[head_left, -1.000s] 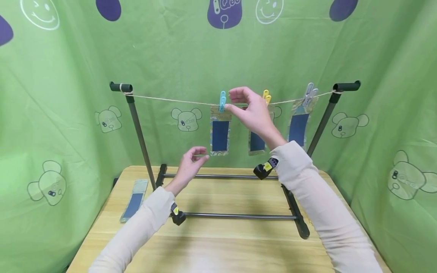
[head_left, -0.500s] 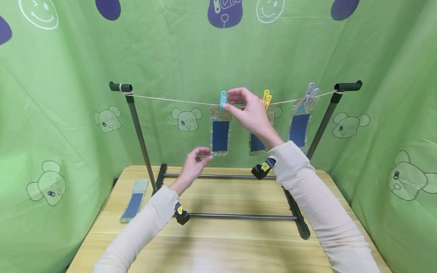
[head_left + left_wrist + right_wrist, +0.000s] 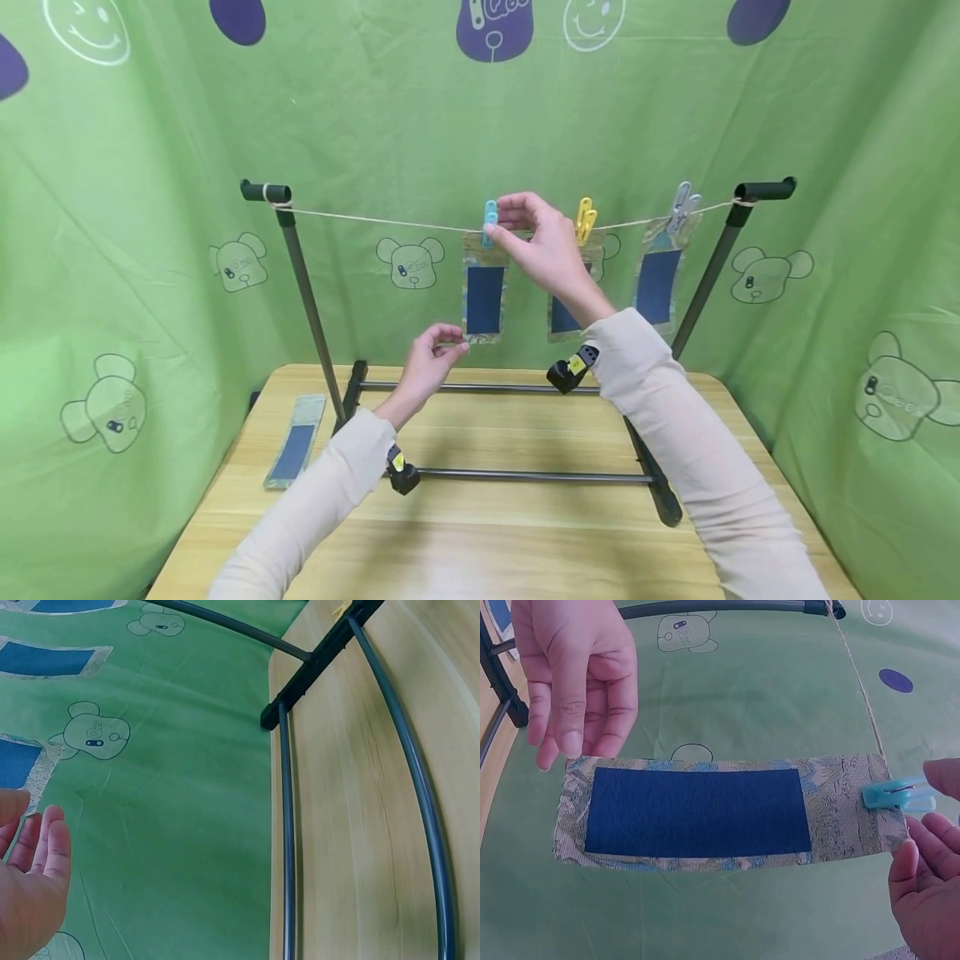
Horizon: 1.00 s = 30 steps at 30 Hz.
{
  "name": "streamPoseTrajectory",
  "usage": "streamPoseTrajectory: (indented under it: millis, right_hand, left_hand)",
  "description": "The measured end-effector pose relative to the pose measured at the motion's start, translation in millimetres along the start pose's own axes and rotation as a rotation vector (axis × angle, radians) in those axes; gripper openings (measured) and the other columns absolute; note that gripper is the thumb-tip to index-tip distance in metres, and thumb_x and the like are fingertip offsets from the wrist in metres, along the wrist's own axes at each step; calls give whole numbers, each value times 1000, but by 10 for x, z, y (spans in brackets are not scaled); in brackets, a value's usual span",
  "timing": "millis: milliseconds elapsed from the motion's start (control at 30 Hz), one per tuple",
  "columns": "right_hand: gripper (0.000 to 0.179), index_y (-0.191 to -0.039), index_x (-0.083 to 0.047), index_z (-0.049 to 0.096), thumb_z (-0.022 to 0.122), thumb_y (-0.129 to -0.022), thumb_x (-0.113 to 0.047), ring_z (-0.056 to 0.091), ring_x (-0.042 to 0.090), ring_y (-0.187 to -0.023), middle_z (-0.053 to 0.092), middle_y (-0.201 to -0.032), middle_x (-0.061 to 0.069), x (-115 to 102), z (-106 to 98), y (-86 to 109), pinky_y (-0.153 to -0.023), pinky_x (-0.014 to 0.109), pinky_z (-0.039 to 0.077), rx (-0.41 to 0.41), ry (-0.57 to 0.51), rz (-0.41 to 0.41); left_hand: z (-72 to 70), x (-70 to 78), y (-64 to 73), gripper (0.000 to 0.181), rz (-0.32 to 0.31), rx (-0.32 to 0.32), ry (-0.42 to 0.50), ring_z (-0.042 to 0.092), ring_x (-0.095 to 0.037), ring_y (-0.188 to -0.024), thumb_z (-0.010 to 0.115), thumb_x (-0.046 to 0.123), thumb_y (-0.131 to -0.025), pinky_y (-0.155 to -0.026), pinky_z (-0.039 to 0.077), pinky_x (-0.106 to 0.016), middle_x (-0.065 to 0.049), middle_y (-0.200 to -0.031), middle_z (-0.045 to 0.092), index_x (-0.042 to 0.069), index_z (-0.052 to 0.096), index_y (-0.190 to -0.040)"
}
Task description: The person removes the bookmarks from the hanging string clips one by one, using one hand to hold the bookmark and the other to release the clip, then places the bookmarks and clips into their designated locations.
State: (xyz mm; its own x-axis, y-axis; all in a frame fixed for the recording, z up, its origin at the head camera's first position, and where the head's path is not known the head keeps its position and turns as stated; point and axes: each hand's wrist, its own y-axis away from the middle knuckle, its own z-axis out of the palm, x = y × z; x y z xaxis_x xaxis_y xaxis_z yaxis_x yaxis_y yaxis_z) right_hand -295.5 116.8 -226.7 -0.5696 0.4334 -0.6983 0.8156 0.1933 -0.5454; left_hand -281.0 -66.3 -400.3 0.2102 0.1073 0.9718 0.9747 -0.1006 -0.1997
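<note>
In the head view, we see the cloth strip [image 3: 485,300] hanging from the string [image 3: 390,221] by the blue peg [image 3: 889,794], its long axis running from 12 to 6 o'clock. It lies at about 1 o'clock from our left hand [image 3: 426,362], whose thumb and fingertips pinch its 7 o'clock corner. Our right hand [image 3: 546,246] is the nearer of the 2 to the blue peg, which lies between 9 and 10 o'clock from it; the thumb appears to touch a handle, but we cannot tell whether it squeezes.

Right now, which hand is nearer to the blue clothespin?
The right hand, at the blue clothespin; the left hand is lower, at the bottom corner of the clipped cloth.
</note>
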Motion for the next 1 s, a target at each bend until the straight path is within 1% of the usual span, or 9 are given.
streamPoseTrajectory:
  millis: [333,500,667,1000]
  right_hand:
    - [40,-125,-5,57,68,-93,-27,62,20,-103,67,-113,8,-29,16,-31,-88,33,53,8,12,-15]
    - [38,-123,-5,60,69,-92,-24,63,19,-101,67,-112,9,-62,3,-60,-87,31,53,4,36,-35]
    - [36,-122,-4,61,69,-92,-22,63,19,-98,68,-110,9,-81,-23,-78,-84,30,55,-9,59,-34]
    - [30,-114,-1,64,72,-90,-17,64,18,-89,69,-103,10,-105,-55,-93,-81,27,54,-41,88,-34]
  left_hand:
    - [25,4,-9,25,17,-13,12,62,-22,-91,67,4,-89,-84,55,-30,-10,-105,64,0,60,-114]
    - [31,18,-9,24,29,-18,9,61,-21,-90,68,4,-89,-85,54,-30,-10,-102,65,0,61,-112]
    - [51,27,-14,23,27,-15,9,61,-21,-91,69,4,-88,-85,54,-28,-10,-101,65,0,62,-110]
    - [84,26,2,19,32,-15,-28,60,-19,-87,69,5,-88,-82,54,-28,-8,-96,65,1,63,-106]
